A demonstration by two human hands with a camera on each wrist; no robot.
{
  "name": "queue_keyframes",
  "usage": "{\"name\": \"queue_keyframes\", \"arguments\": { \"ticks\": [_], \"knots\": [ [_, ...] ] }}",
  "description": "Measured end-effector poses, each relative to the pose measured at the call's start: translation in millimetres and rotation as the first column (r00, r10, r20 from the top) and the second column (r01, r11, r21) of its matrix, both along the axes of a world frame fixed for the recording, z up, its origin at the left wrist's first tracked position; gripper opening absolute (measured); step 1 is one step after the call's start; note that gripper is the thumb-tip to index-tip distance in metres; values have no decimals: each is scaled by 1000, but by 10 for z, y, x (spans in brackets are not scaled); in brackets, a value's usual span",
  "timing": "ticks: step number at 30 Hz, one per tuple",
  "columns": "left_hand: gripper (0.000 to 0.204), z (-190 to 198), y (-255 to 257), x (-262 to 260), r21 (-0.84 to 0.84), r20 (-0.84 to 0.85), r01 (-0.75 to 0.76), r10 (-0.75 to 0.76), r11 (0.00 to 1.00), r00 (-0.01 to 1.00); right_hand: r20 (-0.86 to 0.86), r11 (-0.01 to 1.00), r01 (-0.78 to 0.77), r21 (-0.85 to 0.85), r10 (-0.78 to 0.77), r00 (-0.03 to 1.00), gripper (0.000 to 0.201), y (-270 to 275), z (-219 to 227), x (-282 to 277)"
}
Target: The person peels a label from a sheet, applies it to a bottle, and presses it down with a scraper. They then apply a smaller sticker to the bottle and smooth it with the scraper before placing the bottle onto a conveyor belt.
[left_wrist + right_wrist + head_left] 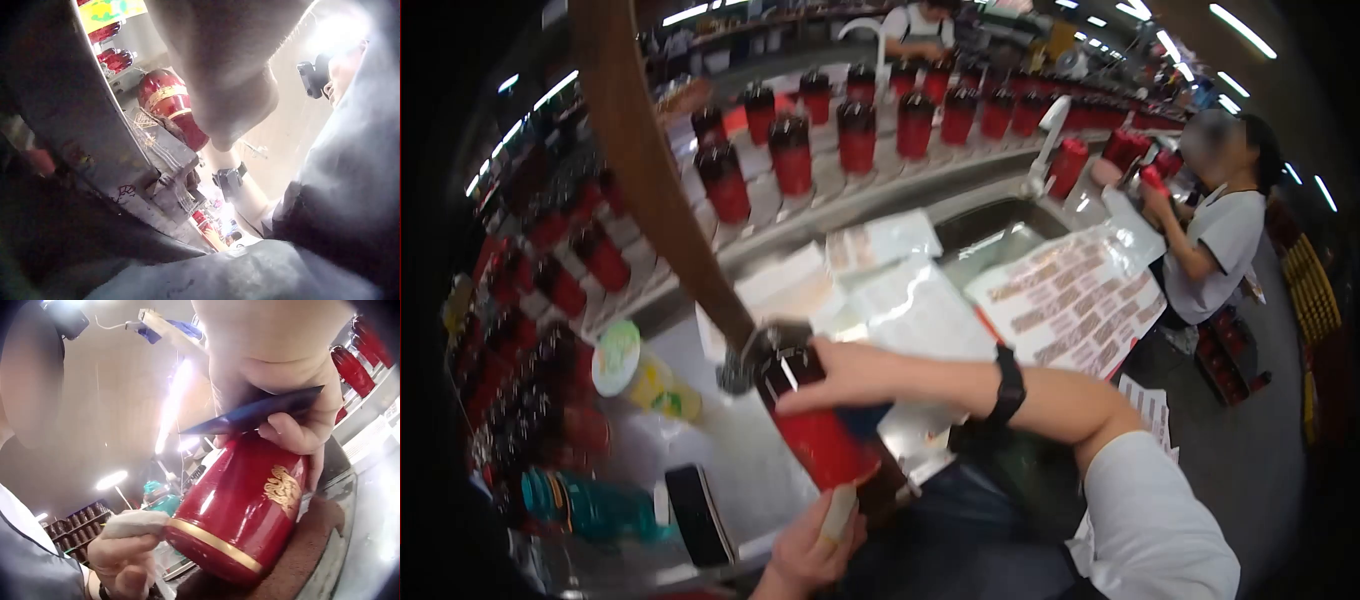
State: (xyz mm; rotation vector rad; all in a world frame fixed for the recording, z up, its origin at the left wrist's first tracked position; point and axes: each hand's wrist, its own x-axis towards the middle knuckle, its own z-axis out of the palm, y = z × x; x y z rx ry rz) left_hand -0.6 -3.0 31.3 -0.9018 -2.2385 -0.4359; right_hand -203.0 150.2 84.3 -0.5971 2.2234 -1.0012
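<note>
A red jar point(830, 445) with a dark top lies tilted against a brown wooden bar point(645, 150). My right hand point(845, 375) grips it near the dark end, thumb and fingers spread round it. In the right wrist view, a dark blue flat blade point(250, 414) is held under my right hand point(281, 369), across the jar point(237, 509). My left hand point(815, 550) is at the jar's lower end, fingers curled, with a white piece point(137, 523) at the gold band; whether it is cloth or a finger cover is unclear. My left fingers are hidden in the left wrist view.
Rows of red jars point(790, 155) stand behind and at the left. A yellow cup point(665, 390), a teal bottle point(615, 508) and a phone point(698, 515) lie on the metal table. Printed sheets point(1060, 300) lie beside a sink point(1000, 235). A person point(1220, 240) works at the right.
</note>
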Motion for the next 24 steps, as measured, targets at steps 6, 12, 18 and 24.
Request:
{"name": "queue_keyframes", "arguments": {
  "ticks": [6, 12, 18, 24],
  "knots": [
    [14, 20, 115, 31, 15, 104, -49, 47, 999, 994, 561, 924, 30, -382, 207, 802, 53, 399, -380, -299],
    [24, 37, 124, 3, 34, 85, -4, 1, 999, 996, 461, 915, 90, -393, 111, 881, 66, 289, -219, -87],
    [25, 59, 140, -16, 54, 104, -12, 6, 998, 995, 155, 976, -32, -216, 67, 986, 85, 296, -39, -85],
    [28, 31, 152, 34, 75, 139, -36, 25, 997, 990, 585, 926, 48, -374, 196, 787, 60, 411, -354, -239]
  ]
}}
